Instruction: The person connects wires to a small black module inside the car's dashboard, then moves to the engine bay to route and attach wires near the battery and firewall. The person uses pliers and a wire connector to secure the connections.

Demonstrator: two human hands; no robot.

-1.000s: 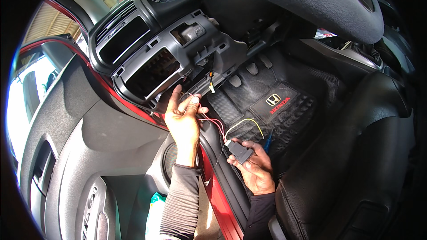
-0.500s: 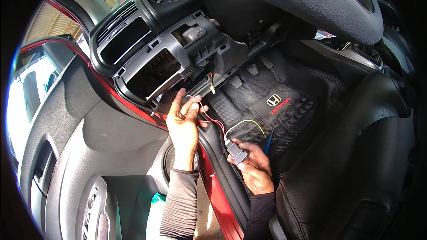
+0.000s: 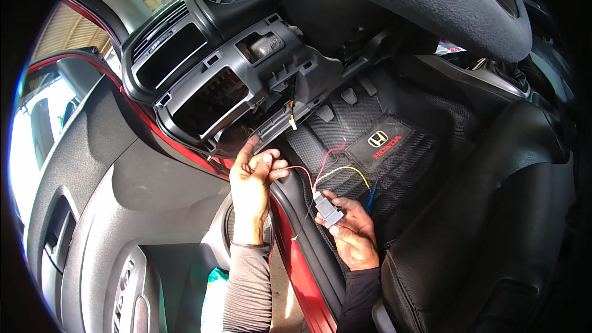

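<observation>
Head: wired block point(image 3: 328, 209), red mat lettering point(image 3: 388, 147)

Around the centre of the view, two hands are showing: one left hand point(image 3: 250, 182) at eight o'clock and one right hand point(image 3: 356, 234) at five. One grey block point(image 3: 328, 209) is sitting in the right hand, with two pinkish-red wires point(image 3: 293, 167) and one yellow wire point(image 3: 356, 169) leaving it. One white connector point(image 3: 293, 124) is hanging at twelve; one slim blue object point(image 3: 371, 199) is showing at four. Three pedal pads point(image 3: 349, 97) and one steering wheel point(image 3: 425, 9) are appearing between one and two, one seat point(image 3: 481, 228) at four.
</observation>
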